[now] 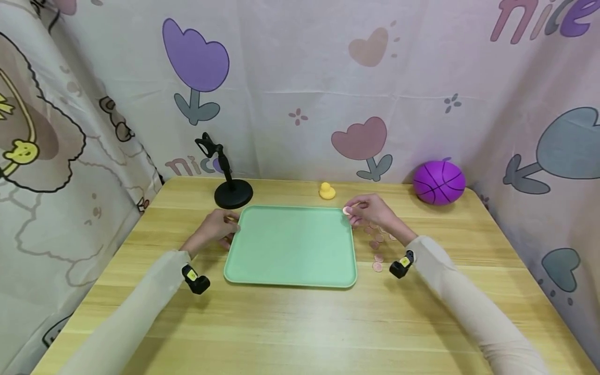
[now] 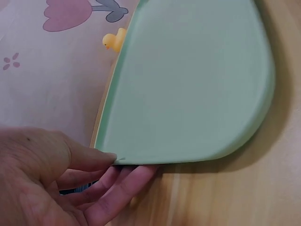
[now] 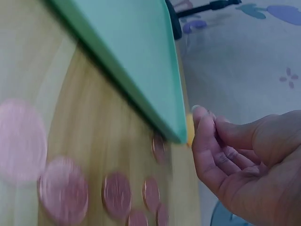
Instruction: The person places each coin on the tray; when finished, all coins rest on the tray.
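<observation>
A person's right hand (image 1: 375, 212) pinches one small pinkish coin (image 1: 347, 210) between thumb and fingertips just over the far right corner of a mint-green tray (image 1: 290, 271), while the left hand (image 1: 215, 229) rests at the tray's far left corner, its fingers (image 2: 127, 181) loosely extended and apart, the thumb lying on the rim and the others tucked under the edge on the wooden surface (image 1: 300, 328). The tray is a single shallow rectangle with rounded corners, matte and plain, and nothing lies inside it. To its right, on the surface beside the right wrist, a loose cluster of copper-pink coins (image 1: 377, 256) is scattered; at least six show in the right wrist view, round and flat, though blur prevents a firm count. One yellow rubber duck (image 1: 327, 191) sits just behind the tray's far edge, one purple toy basketball (image 1: 438, 182) stands well apart at the far right corner of the surface, and one black phone stand (image 1: 230, 190) rises near the far left. A curtain (image 1: 300, 83) printed with tulips and hearts encloses the scene.
</observation>
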{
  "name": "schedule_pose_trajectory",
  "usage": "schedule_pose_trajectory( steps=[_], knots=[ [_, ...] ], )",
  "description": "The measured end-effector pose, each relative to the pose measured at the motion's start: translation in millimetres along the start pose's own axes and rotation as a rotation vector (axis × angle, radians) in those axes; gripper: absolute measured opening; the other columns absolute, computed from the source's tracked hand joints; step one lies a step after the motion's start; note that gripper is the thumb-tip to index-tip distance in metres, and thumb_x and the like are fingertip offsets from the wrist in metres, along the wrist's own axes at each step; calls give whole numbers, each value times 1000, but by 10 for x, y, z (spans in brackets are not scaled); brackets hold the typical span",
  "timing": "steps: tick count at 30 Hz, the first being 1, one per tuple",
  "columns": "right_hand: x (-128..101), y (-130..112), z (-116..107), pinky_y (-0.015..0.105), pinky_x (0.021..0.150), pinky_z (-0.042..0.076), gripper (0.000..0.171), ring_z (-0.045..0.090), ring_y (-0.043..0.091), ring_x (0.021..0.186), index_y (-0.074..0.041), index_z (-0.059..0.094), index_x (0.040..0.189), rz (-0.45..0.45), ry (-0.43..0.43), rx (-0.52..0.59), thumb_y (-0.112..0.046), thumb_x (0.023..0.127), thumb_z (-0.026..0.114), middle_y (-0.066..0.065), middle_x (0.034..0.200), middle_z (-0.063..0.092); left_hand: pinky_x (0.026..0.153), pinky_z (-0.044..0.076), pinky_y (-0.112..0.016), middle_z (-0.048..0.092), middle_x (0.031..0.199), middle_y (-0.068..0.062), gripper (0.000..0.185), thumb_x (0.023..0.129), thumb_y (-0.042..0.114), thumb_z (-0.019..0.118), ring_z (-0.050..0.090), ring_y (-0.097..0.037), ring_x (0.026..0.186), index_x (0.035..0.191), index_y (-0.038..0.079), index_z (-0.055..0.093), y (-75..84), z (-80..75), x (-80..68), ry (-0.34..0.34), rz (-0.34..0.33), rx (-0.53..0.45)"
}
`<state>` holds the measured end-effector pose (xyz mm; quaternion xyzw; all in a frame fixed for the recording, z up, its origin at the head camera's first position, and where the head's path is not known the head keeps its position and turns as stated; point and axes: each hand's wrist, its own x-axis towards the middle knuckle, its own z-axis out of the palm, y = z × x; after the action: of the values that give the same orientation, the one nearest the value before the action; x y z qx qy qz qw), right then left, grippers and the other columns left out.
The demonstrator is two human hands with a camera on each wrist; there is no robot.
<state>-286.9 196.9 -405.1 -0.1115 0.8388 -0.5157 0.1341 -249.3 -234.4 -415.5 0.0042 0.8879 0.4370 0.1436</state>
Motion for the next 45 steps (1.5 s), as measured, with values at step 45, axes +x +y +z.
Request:
schedule_pose_trajectory(
  steps=[45],
  knots=[
    [822,-542,1390,28,56,63,35,66,15,52,4,74,76,84,-127,-139,-17,103,69,7,63,68,58,66,-36,64,117,-30,39,103,3,59,70,-28,84,138,-13,55,4,100,-32,34,27,54]
  ],
)
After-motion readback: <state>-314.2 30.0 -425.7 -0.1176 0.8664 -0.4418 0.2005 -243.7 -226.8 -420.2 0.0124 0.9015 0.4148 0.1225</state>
